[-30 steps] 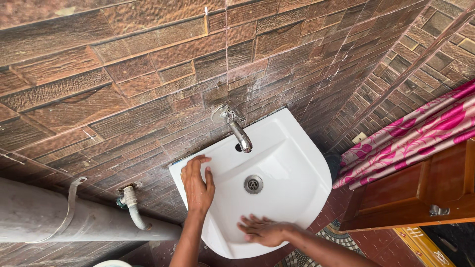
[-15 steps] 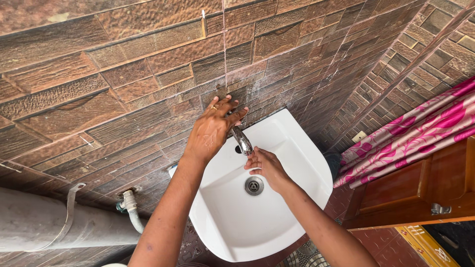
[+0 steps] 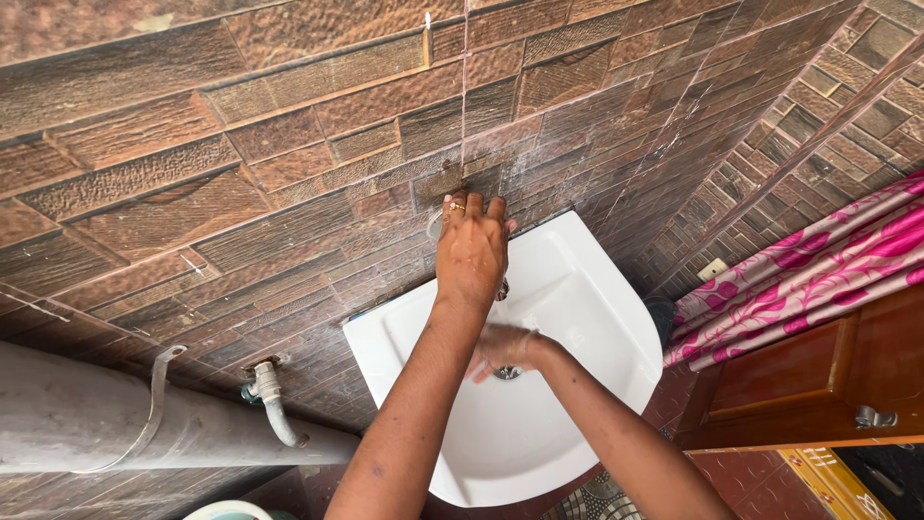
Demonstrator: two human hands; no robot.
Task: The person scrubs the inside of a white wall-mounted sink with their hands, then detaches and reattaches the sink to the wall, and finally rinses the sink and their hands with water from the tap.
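Note:
A white wash basin (image 3: 597, 318) is fixed to a brown tiled wall. My left hand (image 3: 472, 250) covers the metal tap at the basin's back and grips it, with a ring on one finger. Only the tap's tip (image 3: 503, 288) shows below my palm. My right hand (image 3: 500, 349) hangs in the bowl under the spout, over the drain (image 3: 510, 374), fingers loosely spread and blurred. Whether water runs I cannot tell.
A thick grey pipe (image 3: 87, 414) runs along the wall at the left, with a small white valve and hose (image 3: 271, 400) beside it. A pink patterned curtain (image 3: 808, 270) and a wooden cabinet (image 3: 818, 385) stand at the right.
My left hand went from the basin's left rim up to the tap and now closes over it. My right hand moved from the front rim to under the spout, then lower over the drain.

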